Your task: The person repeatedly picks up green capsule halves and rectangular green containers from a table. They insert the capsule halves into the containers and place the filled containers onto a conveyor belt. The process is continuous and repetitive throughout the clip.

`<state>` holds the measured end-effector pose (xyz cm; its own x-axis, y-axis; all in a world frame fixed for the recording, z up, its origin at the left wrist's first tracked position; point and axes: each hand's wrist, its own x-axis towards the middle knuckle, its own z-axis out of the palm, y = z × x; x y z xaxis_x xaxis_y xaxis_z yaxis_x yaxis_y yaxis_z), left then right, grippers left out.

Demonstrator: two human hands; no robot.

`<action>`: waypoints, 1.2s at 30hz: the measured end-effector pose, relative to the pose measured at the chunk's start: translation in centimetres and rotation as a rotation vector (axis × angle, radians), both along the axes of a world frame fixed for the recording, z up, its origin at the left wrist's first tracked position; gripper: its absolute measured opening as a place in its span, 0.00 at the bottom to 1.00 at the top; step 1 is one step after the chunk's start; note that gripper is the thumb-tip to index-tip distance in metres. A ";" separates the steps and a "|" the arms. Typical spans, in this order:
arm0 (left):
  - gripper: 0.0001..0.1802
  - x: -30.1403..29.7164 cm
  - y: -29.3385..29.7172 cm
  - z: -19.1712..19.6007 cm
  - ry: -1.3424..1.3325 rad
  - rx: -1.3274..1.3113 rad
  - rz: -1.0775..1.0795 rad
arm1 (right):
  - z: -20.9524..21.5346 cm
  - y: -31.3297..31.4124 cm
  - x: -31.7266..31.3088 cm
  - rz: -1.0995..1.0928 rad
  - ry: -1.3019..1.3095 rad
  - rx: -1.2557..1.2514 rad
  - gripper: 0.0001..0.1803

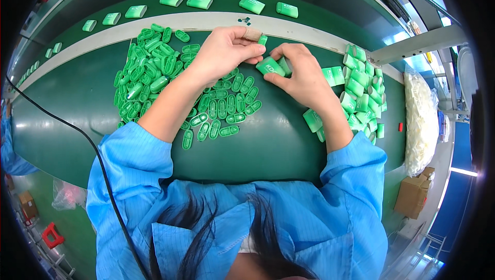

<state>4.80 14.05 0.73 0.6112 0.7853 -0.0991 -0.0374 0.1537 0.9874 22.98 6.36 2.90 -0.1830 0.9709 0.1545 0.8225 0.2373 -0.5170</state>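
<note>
My left hand [221, 53] pinches a small green oval cap [263, 40] between thumb and a finger wrapped in tan tape. Close beside it, my right hand [301, 71] is closed on a green gradient plastic sleeve [269, 66] with white print. Another green piece shows under the right fingers, partly hidden. The cap and the sleeve are apart. Below and left of my left hand spreads a heap of green oval caps [165, 66], open and tray-like. To the right of my right forearm lies a pile of similar hollow sleeves [358, 84].
Behind a pale rail [206, 21], a row of printed sleeves [200, 2] stands on a green belt. At the right edge sits a clear bag of whitish pieces [418, 125], near a small red piece [400, 126]. A black cable [77, 128] crosses the left side. A cardboard box [411, 197] is lower right.
</note>
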 end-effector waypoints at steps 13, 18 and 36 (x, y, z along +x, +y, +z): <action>0.16 0.3 -0.8 0.3 -0.041 0.015 -0.011 | 1.7 0.2 3.9 -0.031 0.638 -0.229 0.22; 0.16 0.6 -1.3 0.6 -0.092 -0.015 0.011 | 1.3 0.3 2.2 -0.077 0.914 -0.319 0.22; 0.17 1.2 -2.0 0.1 -0.066 0.251 0.164 | -1.0 0.7 1.4 -0.089 1.125 -0.284 0.16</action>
<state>5.97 12.07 0.83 0.4728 0.8690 0.1461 -0.1066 -0.1082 0.9884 24.39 7.09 1.88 -0.0101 0.9992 -0.0390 -0.1265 -0.0399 -0.9912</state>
